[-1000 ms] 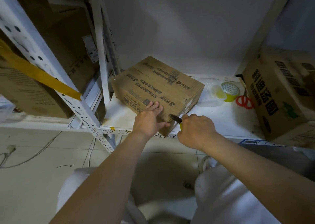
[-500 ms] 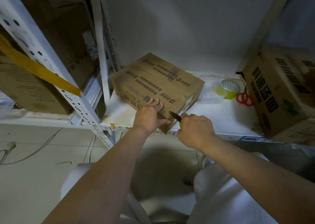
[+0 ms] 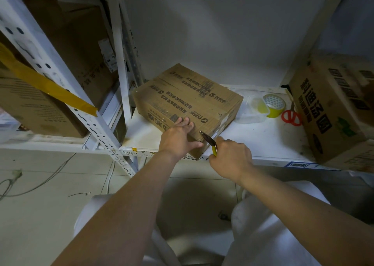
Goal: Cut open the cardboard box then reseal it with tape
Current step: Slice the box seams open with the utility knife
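Note:
A brown printed cardboard box (image 3: 194,95) lies on the white shelf (image 3: 263,140), one corner pointing toward me. My left hand (image 3: 179,138) presses flat against the box's near side, fingers straight. My right hand (image 3: 230,158) grips a utility knife (image 3: 209,142) with a yellow handle; its dark blade tip touches the box's near corner edge. A roll of tape (image 3: 274,105) with a yellow-green core stands on the shelf to the right of the box.
Red-handled scissors (image 3: 292,117) lie beside the tape. A clear plastic tray (image 3: 250,111) sits behind the box. A large printed carton (image 3: 334,107) fills the shelf's right end. White rack posts (image 3: 119,67) and more cartons (image 3: 40,103) stand left. Tiled floor lies below.
The view has shifted slightly. Both hands stay at the box's near corner, the blade still at the edge; my left hand has slid a little higher on the box side.

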{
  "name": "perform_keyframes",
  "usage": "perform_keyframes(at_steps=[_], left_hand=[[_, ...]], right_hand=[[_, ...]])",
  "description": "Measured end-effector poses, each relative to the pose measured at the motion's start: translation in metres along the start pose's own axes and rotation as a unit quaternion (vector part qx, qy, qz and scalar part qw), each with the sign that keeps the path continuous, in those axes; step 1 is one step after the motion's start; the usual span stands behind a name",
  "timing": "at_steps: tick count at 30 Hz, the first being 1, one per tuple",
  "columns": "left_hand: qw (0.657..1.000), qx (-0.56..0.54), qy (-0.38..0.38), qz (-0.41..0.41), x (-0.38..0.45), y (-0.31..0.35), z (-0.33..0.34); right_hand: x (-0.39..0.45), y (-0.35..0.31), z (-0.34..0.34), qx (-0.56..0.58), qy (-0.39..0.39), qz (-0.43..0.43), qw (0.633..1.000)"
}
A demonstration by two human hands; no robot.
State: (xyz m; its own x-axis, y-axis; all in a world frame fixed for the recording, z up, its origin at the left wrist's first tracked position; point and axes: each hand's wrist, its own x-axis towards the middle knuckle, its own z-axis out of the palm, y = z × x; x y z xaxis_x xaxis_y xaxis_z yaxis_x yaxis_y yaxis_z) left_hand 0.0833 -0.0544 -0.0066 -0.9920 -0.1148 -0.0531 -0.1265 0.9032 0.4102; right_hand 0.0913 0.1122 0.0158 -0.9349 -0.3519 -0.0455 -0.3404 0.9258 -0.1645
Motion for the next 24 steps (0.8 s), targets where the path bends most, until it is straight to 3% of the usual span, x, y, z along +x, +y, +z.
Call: perform_keyframes(at_steps=[3,7,14,24], left_hand=[[1.000,0.004,0.001,-0.001,0.000,0.000,0.001],[1.000,0.004,-0.001,-0.004,-0.001,0.001,-0.002],[1.000,0.004,-0.008,-0.004,-0.001,0.003,-0.005],[1.000,0.009,-0.002,-0.002,-0.001,0.002,-0.003]], right_hand=[[0.001,0.001,-0.003,0.020,-0.014,0.005,1.000],[0.001,0.000,-0.006,-0.064,0.019,-0.034,0.997],[0.010,-0.005,-0.013,-0.095,-0.030,-0.027,0.995],[0.008,-0.002,-0.001,-0.052,0.010,-0.035,0.998]])
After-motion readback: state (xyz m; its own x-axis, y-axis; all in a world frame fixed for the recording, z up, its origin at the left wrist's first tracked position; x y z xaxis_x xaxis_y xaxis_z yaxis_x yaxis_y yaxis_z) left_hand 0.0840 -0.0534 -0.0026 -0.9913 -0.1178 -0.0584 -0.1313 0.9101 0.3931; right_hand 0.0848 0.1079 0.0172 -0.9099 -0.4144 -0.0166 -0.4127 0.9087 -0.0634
